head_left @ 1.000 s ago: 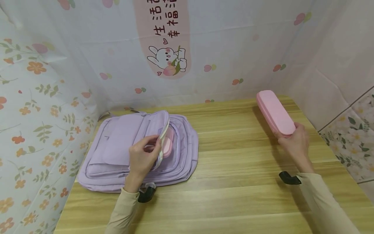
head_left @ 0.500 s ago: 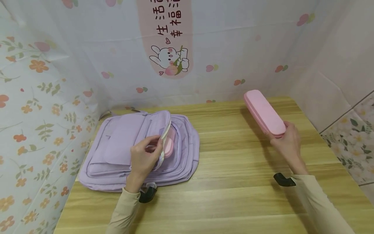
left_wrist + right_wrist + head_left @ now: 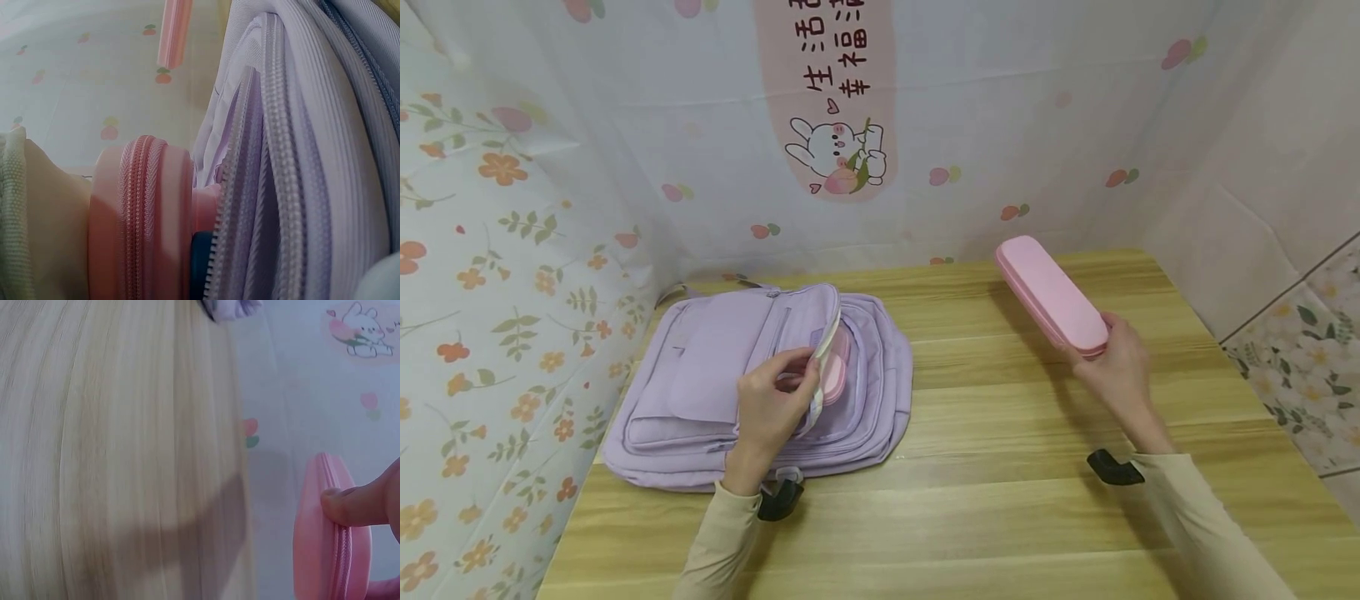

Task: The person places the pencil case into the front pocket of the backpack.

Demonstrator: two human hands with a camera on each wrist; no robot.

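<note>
A lilac backpack (image 3: 703, 358) lies flat on the left, its front pocket unzipped. My left hand (image 3: 771, 408) pinches the edge of the pocket flap (image 3: 829, 329) and holds it up. Inside the pocket sits a pink zippered case (image 3: 834, 379), partly hidden by the flap. The left wrist view shows its zip up close, with a dark blue item (image 3: 200, 262) beside it. On the right, my right hand (image 3: 1112, 375) grips a long pink pencil case (image 3: 1052, 296) by its near end, above the table. In the right wrist view the thumb (image 3: 350, 506) presses along the pencil case's zip.
The wooden table (image 3: 970, 500) meets a white printed cloth (image 3: 970, 125) at the back. Floral cloth (image 3: 512, 358) hangs on the left, and a pale panel (image 3: 1247, 208) stands on the right. A black wrist mount (image 3: 1116, 468) juts out from the right sleeve.
My right hand has moved left with the pencil case, towards the backpack. The left hand still holds the flap up in about the same place.
</note>
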